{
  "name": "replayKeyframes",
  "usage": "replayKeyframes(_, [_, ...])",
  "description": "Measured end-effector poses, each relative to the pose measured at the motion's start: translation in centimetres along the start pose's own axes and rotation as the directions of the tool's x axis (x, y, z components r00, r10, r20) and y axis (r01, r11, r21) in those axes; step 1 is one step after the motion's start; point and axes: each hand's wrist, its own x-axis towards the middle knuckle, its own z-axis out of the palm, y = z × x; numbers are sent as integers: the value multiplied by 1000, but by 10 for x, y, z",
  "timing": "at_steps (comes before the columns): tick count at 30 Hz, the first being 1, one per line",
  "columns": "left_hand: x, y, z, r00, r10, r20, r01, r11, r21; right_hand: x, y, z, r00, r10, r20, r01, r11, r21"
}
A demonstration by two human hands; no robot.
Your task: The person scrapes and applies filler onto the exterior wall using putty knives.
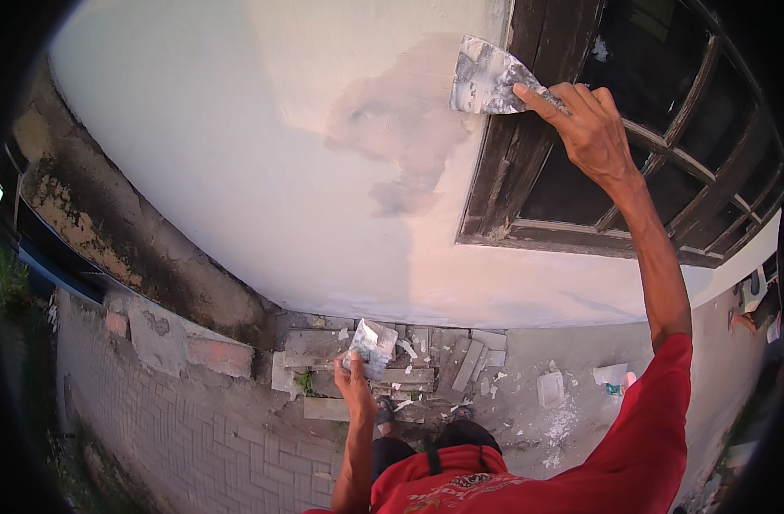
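My right hand (pixel 580 124) grips a wide putty knife (pixel 486 79), its blade smeared with white and grey filler. The blade lies at the wall's edge beside the dark wooden window frame (pixel 503 167), over a greyish damp-looking patch (pixel 400 120) on the white wall. Whether the blade touches the wall I cannot tell. Lower down, my left hand (pixel 355 385) pinches a second flat scraper blade (pixel 374 347), also streaked with white and grey. Its handle is hidden by my fingers.
A window with several dark panes (pixel 649 60) fills the upper right. Loose tiles (pixel 409 375) and white flakes lie by my feet. A white container (pixel 550 388) stands on the ground to the right. A stained low wall (pixel 126 223) runs along the left, and another person (pixel 760 308) is at far right.
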Motion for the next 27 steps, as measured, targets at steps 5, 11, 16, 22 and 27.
replayKeyframes(5, [-33,-38,24,996,-45,-75,40,997,-64,0,10,11,998,-59,-23,59,998,-23])
replayKeyframes(11, [-50,-63,53,993,-39,-113,31,997,-70,-8,18,15,999,-42,-12,41,995,-93])
replayKeyframes(16, [-58,-75,59,990,-42,-133,31,996,-84,-13,13,13,1000,-24,16,26,994,-107])
replayKeyframes(22, [-65,-79,60,988,-14,-156,2,997,-79,-27,4,8,999,2,54,9,982,-191])
replayKeyframes(27, [-71,-73,64,987,-55,-149,41,995,-91,-39,-10,-5,998,14,65,-5,990,-144])
